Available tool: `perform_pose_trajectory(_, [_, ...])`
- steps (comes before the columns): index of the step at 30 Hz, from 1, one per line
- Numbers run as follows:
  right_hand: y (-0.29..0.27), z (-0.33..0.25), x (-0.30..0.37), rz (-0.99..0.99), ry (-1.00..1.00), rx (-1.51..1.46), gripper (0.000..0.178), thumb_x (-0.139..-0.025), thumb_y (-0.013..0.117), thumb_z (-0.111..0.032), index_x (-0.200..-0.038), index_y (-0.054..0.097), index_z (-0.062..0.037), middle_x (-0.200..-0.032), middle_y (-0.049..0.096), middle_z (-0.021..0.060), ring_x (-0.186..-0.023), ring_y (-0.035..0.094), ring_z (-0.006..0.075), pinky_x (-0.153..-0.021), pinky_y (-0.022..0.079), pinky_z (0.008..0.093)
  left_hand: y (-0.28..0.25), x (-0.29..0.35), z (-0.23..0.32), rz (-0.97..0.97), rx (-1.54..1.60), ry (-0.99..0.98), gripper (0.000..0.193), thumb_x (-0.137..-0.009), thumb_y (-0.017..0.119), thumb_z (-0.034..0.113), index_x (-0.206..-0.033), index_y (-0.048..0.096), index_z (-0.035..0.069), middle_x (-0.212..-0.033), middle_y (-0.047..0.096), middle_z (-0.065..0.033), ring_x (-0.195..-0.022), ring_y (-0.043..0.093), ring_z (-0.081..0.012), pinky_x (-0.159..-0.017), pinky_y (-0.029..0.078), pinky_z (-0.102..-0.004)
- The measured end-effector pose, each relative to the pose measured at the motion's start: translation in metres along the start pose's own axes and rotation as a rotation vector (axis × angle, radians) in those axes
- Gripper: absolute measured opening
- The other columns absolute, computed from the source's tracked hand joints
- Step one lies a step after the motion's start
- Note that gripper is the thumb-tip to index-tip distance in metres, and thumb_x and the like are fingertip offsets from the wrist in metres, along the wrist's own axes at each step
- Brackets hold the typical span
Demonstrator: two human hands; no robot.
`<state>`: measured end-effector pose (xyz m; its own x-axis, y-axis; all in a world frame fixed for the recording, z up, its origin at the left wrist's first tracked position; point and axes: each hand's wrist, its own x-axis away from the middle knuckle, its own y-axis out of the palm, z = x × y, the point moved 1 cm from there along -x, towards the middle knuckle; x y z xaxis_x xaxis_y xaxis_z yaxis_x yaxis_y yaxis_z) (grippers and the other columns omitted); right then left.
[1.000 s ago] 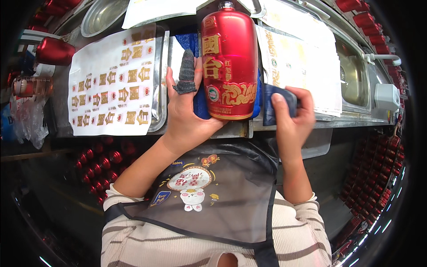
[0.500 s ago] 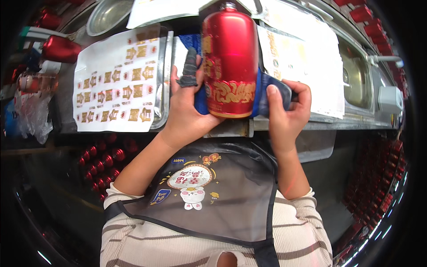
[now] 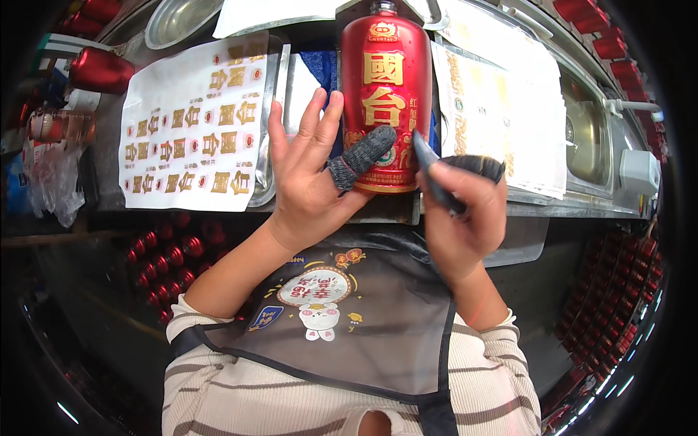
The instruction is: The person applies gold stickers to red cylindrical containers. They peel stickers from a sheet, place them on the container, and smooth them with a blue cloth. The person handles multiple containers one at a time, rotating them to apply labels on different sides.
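A glossy red bottle (image 3: 382,43) with gold lettering and a dark neck lies with its base toward me, on a blue cloth (image 3: 318,69). My left hand (image 3: 302,171) is spread at its left side. One finger in a grey knitted cover rests across the bottle's lower front, and the thumb reaches toward its base. My right hand (image 3: 469,218) is closed around a dark blue-grey scraper-like tool (image 3: 424,151). Its narrow tip touches or nearly touches the bottle's lower right side. A dark tuft, perhaps bristles, shows above the right fingers; the rest of the tool is hidden.
A white sheet of gold and red decals (image 3: 193,131) lies left on a metal tray (image 3: 270,94). More decal sheets (image 3: 538,123) are stacked right, before a sink (image 3: 587,156). A metal bowl (image 3: 156,29) stands far left. Red bottles (image 3: 178,258) fill both lower sides.
The bottle has been turned, so its gold lettering faces up. My left covered finger has come down onto it. The right-hand tool has swung from flat beside the bottle to tip-first against its side.
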<state>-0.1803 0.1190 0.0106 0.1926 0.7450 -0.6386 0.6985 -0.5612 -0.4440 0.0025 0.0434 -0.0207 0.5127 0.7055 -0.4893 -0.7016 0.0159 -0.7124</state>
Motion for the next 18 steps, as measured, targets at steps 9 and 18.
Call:
perform_pose_trajectory(9, [0.001, -0.012, -0.022, -0.131, -0.151, 0.053, 0.044, -0.059, 0.078, 0.008, -0.098, 0.076, -0.0106, -0.092, 0.066, 0.0049, -0.080, 0.059, 0.0252, -0.071, 0.049, 0.0346, 0.005, 0.014, -0.009, 0.081, 0.153, -0.025, 0.052, -0.073, 0.081, 0.016, -0.125, 0.071, 0.013, -0.149, 0.049, -0.0230, -0.133, 0.052, -0.0376, -0.117, 0.017, -0.0619])
perform_pose_trajectory(18, [-0.004, -0.011, -0.005, -0.187, -0.103, -0.032, 0.047, -0.062, 0.077, 0.014, -0.102, 0.075, -0.0081, -0.092, 0.063, 0.0083, -0.076, 0.059, 0.0239, -0.068, 0.049, 0.0325, -0.005, -0.010, 0.003, 0.047, 0.230, 0.084, 0.067, -0.068, 0.084, 0.016, -0.130, 0.063, 0.002, -0.138, 0.058, -0.0213, -0.124, 0.060, -0.0318, -0.120, 0.018, -0.0560])
